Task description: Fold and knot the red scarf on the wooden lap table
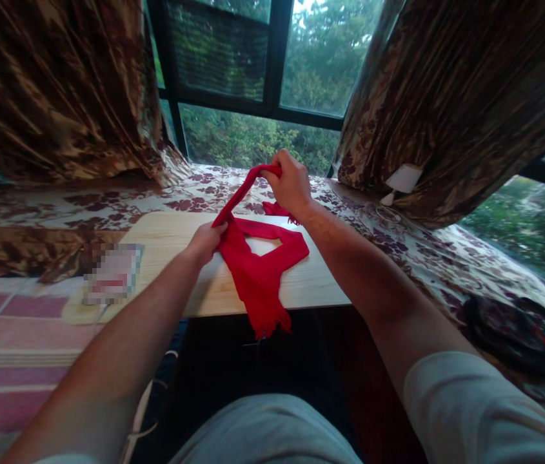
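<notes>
Red scarf (260, 280) looped on worktop (320, 287), fringed end over near edge | left hand (204, 243) pinching fold | right hand (291, 183) gripping raised length near far edge | seemingly midway: loop formed, upper stretch not laid flat, ends apart

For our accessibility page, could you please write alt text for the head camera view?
A person's left hand and raised right hand hold up part of a red fringed scarf, its rest looped on a pale wooden tabletop with one fringed end past the near edge. Behind are floral fabric, patterned curtains and a window onto trees.
</notes>
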The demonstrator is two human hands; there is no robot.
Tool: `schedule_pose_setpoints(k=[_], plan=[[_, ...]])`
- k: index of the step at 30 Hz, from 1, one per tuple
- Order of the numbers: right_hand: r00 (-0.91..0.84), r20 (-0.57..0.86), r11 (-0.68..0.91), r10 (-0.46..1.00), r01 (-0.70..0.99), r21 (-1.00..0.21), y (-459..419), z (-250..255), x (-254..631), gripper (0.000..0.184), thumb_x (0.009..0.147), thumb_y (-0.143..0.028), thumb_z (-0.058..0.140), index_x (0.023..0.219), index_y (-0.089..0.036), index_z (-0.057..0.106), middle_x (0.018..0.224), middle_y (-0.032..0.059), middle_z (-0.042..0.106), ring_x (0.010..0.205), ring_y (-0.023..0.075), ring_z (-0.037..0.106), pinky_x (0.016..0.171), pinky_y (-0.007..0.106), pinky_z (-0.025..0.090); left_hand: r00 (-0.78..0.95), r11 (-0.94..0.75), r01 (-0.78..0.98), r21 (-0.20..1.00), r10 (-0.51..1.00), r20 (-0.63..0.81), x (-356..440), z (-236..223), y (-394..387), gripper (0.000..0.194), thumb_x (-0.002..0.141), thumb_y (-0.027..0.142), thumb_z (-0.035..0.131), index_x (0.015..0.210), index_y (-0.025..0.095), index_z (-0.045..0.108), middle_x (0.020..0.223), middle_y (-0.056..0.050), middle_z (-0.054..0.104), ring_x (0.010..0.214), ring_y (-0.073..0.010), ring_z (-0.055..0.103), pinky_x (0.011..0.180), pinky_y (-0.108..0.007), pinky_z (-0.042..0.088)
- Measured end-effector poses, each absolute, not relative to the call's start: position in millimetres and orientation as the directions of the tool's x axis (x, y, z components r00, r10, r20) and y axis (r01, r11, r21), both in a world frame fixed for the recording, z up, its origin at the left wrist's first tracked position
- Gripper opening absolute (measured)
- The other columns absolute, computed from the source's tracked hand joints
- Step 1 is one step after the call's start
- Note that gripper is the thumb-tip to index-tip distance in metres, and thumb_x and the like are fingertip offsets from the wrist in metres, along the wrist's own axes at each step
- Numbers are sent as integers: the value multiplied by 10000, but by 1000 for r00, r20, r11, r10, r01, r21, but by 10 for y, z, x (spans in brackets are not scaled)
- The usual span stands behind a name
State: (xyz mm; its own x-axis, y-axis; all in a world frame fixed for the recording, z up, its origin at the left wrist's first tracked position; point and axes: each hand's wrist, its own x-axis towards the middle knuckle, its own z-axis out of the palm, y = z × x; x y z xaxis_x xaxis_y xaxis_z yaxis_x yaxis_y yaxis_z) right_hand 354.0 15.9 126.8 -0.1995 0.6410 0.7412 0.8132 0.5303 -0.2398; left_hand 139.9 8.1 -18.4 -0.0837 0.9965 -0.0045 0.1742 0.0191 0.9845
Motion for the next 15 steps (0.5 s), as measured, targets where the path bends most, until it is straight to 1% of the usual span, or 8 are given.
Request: schedule_pose_setpoints(k=[2,5,6,8,9,11,13,15], plan=[[-175,708,523,684,794,-309,217,1236,3524,194,928,-326,575,1057,-181,575,936,27,602,912,186,564,817,313,463,-69,22,298,954,998,-2,1408,-174,142,359,779,433,585,1022,182,669,919,-106,734,900,-285,705,730,-359,543],[-149,593,464,791,778,-424,315,1140,3483,213,825,-304,661,981,-174,596,893,16,594,875,188,562,805,320,486,-106,-33,697,716,983,148,1405,-146,164,418,670,472,728,973,194,654,998,-151,712,1016,-349,673,851,-417,529],[-138,554,441,821,770,-461,348,1096,3464,220,797,-291,677,966,-174,600,887,14,591,869,188,564,799,318,491,-128,-37,763,645,970,206,1413,-131,140,488,640,475,757,1017,188,641,1062,-173,694,1053,-368,656,887,-441,520],[-108,491,396,865,748,-533,412,1002,3412,229,766,-271,679,958,-173,602,879,8,582,855,183,568,779,308,500,-197,-40,796,604,926,322,1454,-86,40,593,629,460,767,1117,166,601,1166,-203,649,1103,-380,626,927,-468,508],[-90,467,376,880,733,-566,443,959,3377,232,762,-265,672,962,-169,602,875,7,578,846,178,570,765,302,504,-232,-55,781,622,899,372,1484,-56,-31,589,648,446,752,1136,162,588,1178,-197,640,1114,-368,617,935,-462,507],[-60,425,343,903,698,-629,493,895,3286,240,762,-254,660,973,-157,599,866,4,569,830,167,572,743,292,508,-284,-111,703,703,862,421,1551,23,-182,439,731,438,675,1077,177,602,1083,-141,668,1074,-324,625,916,-427,516],[-57,397,337,916,649,-683,502,869,3171,239,770,-244,651,980,-142,597,858,2,561,821,156,575,735,283,510,-271,-136,499,856,913,303,1597,123,-297,344,832,497,560,957,184,626,895,-89,679,956,-278,655,814,-369,543],[-85,371,345,925,597,-724,431,876,3044,226,778,-235,650,974,-134,598,848,-3,558,816,145,578,736,274,515,-155,-74,184,980,983,103,1602,233,-334,468,904,588,436,918,164,636,802,-88,669,866,-260,676,710,-338,556]])
